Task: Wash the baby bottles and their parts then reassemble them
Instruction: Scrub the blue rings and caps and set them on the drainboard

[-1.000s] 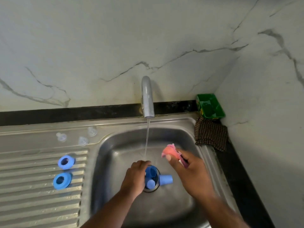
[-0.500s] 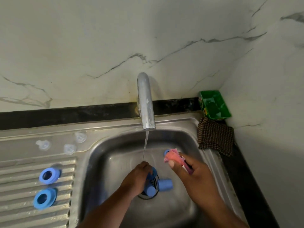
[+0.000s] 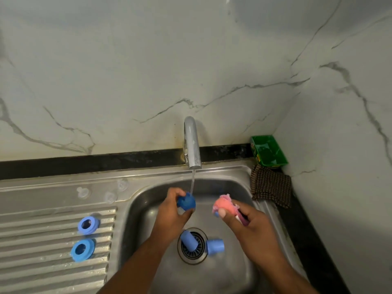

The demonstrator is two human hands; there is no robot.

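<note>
Left hand: the left hand [image 3: 171, 211] curls its fingers round a blue cap [image 3: 186, 202] and holds it up in the stream from the tap [image 3: 192, 143].
Right hand: the right hand [image 3: 252, 228] grips a pink sponge [image 3: 224, 205] by its handle, thumb pressed on the sponge head. It is near the cap but not touching it.
In the basin: two loose caps [image 3: 188, 240] lie at the bottom of the sink [image 3: 237, 179], one on the drain grate and the other just beside it.
On the drainboard: two blue rings [image 3: 88, 224] lie flat on the ribs, well apart from the basin.
On the ledge: three clear nipples [image 3: 110, 197] sit behind the rings, near the basin's left corner.
Bottles: none in view.
Done, by the look of it: the rings and nipples are set out to drain, so they are probably washed already, though the pictures cannot confirm it.
In hand: the cap is being wetted or rinsed. I cannot tell whether it has been scrubbed.
Left: likely the two loose caps, then the bottles wherever they are, then all the reassembly, since no part is joined to another yet.
Other things: a green tray [image 3: 269, 150] and a checked cloth [image 3: 270, 188] sit in the right corner.
</note>
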